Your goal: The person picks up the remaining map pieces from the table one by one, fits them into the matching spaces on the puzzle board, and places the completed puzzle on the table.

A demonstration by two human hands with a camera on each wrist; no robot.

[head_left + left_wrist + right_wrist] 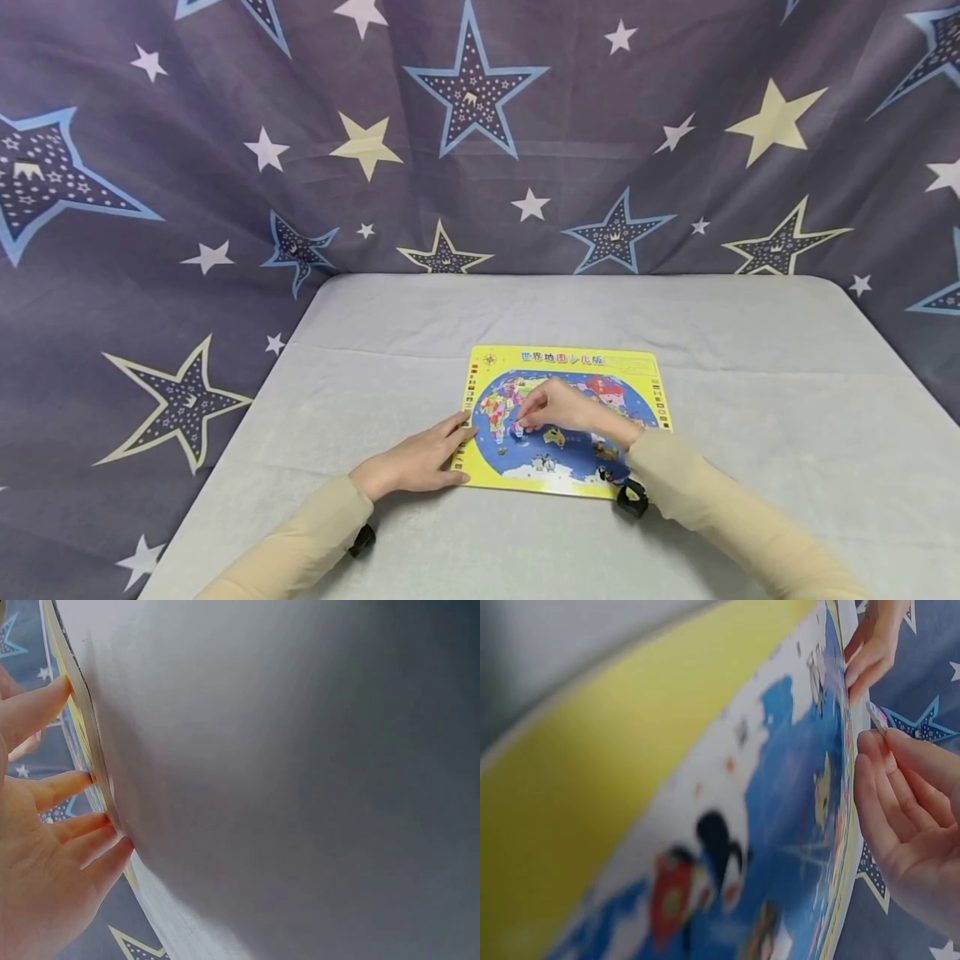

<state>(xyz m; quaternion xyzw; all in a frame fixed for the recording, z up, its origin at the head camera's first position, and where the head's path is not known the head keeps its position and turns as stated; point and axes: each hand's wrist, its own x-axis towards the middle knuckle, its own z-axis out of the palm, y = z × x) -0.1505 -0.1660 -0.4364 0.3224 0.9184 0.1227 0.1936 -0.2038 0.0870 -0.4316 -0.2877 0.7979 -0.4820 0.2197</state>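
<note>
A world-map puzzle board (491, 478) with a yellow border and blue oceans lies flat. My left hand (420, 460) rests at its left side, fingers extended with their tips on the border. In the left wrist view, the spread fingers (45, 791) touch the board's edge. My right hand (561, 406) is over the middle of the map. Between thumb and fingertips it pinches a small puzzle piece (878, 717) with pink and pale blue on it, held close over the left-centre of the map.
The board lies on a table with a pale grey cloth (780, 433). Behind and to the left hangs a dark curtain (570, 108) printed with stars. Black wrist straps (632, 500) show under both sleeves.
</note>
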